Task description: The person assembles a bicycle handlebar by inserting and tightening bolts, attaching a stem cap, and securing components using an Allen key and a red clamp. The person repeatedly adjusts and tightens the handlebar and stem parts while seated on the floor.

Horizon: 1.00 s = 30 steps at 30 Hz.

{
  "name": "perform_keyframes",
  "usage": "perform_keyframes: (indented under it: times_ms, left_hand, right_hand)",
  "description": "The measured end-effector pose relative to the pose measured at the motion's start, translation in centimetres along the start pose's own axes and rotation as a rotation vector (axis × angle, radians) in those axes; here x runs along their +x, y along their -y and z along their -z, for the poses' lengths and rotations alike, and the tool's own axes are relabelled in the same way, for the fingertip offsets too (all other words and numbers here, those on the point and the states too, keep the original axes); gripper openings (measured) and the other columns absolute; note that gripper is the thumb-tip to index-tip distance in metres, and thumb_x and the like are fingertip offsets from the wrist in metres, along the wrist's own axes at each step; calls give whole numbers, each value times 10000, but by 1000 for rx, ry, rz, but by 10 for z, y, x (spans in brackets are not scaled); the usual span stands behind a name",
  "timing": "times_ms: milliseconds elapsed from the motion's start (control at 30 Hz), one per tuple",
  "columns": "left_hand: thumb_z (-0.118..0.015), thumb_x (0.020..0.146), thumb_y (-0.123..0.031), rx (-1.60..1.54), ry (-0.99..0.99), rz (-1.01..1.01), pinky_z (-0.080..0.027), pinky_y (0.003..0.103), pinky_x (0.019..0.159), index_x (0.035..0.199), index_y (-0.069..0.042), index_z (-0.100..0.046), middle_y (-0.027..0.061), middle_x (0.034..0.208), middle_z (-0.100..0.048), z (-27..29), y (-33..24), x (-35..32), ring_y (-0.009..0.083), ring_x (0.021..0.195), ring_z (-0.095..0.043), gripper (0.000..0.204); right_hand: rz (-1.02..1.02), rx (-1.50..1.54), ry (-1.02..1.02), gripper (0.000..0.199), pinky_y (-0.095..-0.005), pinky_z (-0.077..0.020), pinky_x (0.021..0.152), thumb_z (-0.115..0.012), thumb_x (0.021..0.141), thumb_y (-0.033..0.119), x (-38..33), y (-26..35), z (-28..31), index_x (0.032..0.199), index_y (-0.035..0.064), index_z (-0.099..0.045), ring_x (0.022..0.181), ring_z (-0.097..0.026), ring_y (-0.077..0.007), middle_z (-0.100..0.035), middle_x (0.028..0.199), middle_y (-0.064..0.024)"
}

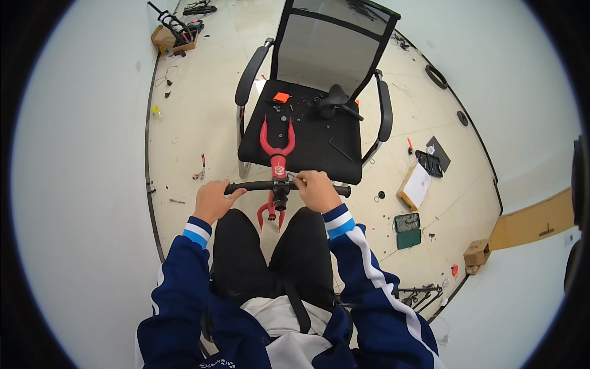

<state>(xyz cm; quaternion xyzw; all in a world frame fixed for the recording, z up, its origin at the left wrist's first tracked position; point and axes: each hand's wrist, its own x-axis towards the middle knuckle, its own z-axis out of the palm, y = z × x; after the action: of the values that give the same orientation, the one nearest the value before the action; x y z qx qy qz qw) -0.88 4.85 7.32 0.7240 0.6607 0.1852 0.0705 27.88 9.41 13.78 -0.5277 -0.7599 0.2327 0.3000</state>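
My left hand (pixel 212 201) is closed round the left end of a black bicycle handlebar (pixel 255 186). The bar crosses a black stem (pixel 281 192) in front of my knees. Fixed by that stem is a red bike frame part with a forked end (pixel 278 147), its two prongs resting over the chair seat. Below the bar a second red forked part (pixel 270 212) hangs between my knees. Close against the stem's right side, my right hand (pixel 318 192) pinches something small and greyish, mostly hidden by the fingers.
A black office chair (pixel 295 161) faces me, bearing a bicycle saddle (pixel 335 98), an L-shaped hex key (pixel 340 149), an orange item (pixel 281 97) and several small parts. Right on the floor lie a white-topped box (pixel 415 186), an open green case (pixel 408 238) and a black tool case (pixel 429 163).
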Motion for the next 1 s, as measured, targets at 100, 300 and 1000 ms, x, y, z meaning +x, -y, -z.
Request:
perform_keyframes:
  times_ms: [100,300,1000]
  left_hand:
    - [-579,897,-635,2,-28,-17,-444,487,628,787,-40,-623,154,704,-613,-1,4,-5,367,710,-605,607]
    - [-613,888,-608,15,38,57,-419,437,759,848,-60,-627,119,771,-620,5,-3,-3,330,781,-592,549]
    - [-802,787,-366,-87,-159,-32,-420,425,849,1005,-62,-654,106,969,-641,20,3,-13,311,970,-573,402]
  right_hand:
    - [-167,181,-174,226,-375,-460,575,-634,933,182,9,4,17,879,-33,-671,587,-625,-303,-630,669,-191]
    - [-167,451,-111,221,-276,-395,553,-639,955,176,-23,-28,34,909,-39,-662,602,-490,-83,-578,658,-49]
    - [-242,489,-10,219,-292,-381,564,-522,1010,200,-74,-35,0,958,2,-600,594,-473,-116,-524,646,-60]
